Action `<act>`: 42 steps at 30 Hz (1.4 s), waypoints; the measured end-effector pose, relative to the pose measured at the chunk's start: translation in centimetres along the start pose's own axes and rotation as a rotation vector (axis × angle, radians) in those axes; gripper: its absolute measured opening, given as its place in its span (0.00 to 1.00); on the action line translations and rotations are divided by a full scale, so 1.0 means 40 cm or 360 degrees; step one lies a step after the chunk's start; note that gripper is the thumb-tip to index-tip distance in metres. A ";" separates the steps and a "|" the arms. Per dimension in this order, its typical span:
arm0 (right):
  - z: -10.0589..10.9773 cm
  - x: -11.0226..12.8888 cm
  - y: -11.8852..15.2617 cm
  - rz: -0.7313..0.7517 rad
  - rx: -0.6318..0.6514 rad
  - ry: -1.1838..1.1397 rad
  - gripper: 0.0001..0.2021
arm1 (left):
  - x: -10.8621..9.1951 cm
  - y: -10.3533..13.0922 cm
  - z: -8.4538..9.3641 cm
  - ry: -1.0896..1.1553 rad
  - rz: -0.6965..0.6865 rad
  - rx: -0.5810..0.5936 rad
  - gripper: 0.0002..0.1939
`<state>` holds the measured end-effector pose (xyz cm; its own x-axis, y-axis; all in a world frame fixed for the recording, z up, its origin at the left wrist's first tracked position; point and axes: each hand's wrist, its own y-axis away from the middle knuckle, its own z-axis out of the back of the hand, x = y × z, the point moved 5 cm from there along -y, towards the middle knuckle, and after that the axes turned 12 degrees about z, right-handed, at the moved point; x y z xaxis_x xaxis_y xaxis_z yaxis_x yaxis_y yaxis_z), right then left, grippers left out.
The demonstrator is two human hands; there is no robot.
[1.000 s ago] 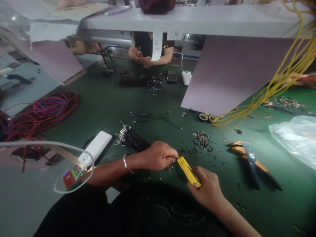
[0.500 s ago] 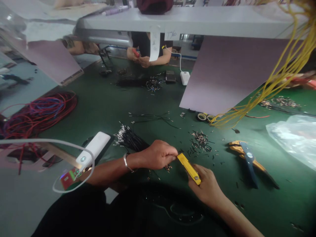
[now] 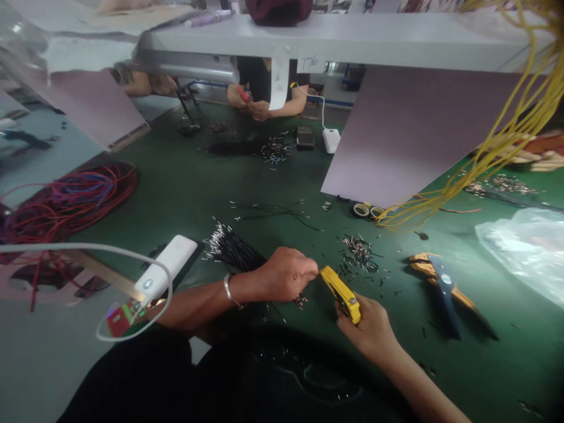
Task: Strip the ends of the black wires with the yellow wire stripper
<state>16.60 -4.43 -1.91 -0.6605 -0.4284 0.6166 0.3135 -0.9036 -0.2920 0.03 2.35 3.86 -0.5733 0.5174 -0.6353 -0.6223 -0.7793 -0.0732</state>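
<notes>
My left hand, a bracelet at its wrist, is closed in a pinch; what its fingertips hold is too small to make out. Just right of those fingertips is the jaw end of a yellow wire stripper. My right hand is wrapped round this tool's lower end. Beyond my left forearm lies a bundle of black wires with bright metal tips, partly covered by the arm. Copper-coloured wire ends show under my left hand. A pile of short black and copper-coloured offcuts lies beyond the yellow tool.
Blue-and-orange pliers and a clear plastic bag lie at right. Yellow wires hang from the shelf. A white power bank and coiled red wires are left. A co-worker's hands hold something red across the table.
The yellow wire stripper has turned slightly in my right hand, showing more of its side. My left hand has barely moved. A co-worker's hands at far right have shifted.
</notes>
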 end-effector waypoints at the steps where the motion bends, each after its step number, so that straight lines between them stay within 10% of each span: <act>1: 0.001 -0.006 0.002 -0.0023 -0.0002 -0.0011 0.07 | 0.004 -0.002 0.003 -0.0026 -0.0003 -0.0018 0.11; 9: 0.011 -0.113 0.036 -0.0385 0.0021 -0.0436 0.09 | 0.048 -0.008 0.037 0.0298 0.0347 -0.0114 0.10; 17: -0.014 -0.083 0.034 -0.0431 0.0011 -0.0738 0.07 | 0.073 -0.019 0.015 0.0625 0.0683 -0.0114 0.10; 32: -0.023 -0.046 0.016 -0.0556 0.0178 -0.1368 0.10 | 0.082 -0.028 0.016 0.0618 0.0684 -0.0134 0.09; 42: -0.009 -0.004 -0.003 -0.0569 0.0396 -0.1637 0.10 | 0.062 -0.037 0.004 0.0253 0.0211 -0.0145 0.08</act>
<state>16.43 -4.27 -2.25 0.1031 0.1645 0.9810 0.4226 -0.9001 0.1065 -0.55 4.85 2.52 -0.5513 0.3517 -0.7565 -0.4924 -0.8692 -0.0453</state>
